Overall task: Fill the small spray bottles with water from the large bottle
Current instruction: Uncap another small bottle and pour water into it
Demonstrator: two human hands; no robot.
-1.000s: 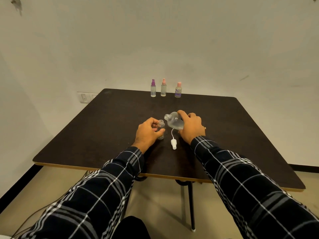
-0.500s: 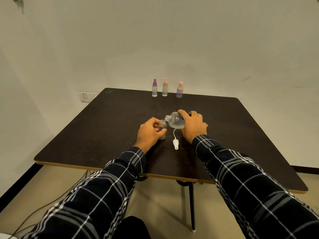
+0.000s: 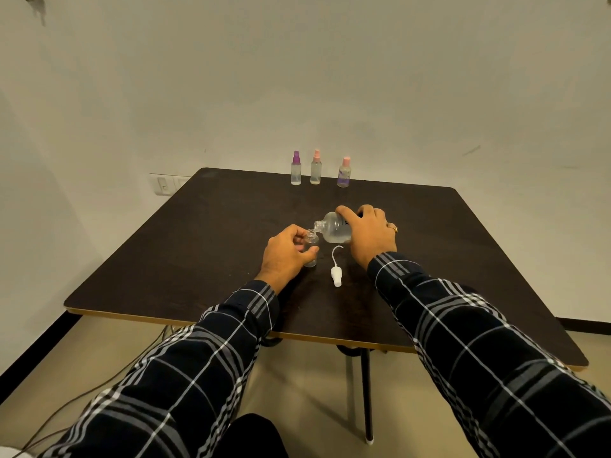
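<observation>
My right hand (image 3: 372, 234) grips the large clear bottle (image 3: 332, 231), tipped to the left with its open neck just above the mouth of a small clear spray bottle (image 3: 311, 247). That small bottle stands uncapped on the dark table (image 3: 198, 246), and my left hand (image 3: 286, 252) holds it between thumb and fingers. Its white spray head (image 3: 336, 275) with a curved tube lies on the table just in front of both hands. Whether water is flowing cannot be made out.
Three small spray bottles stand in a row at the table's far edge: a purple-capped one (image 3: 296, 168), a pink-capped one (image 3: 315, 167) and a wider pink-capped one (image 3: 344, 172). A wall socket (image 3: 163, 184) sits behind the left corner. Cables run over the floor at lower left.
The large bottle's neck has come closer over the small bottle's mouth and tipped a little more. Both hands stay in nearly the same place.
</observation>
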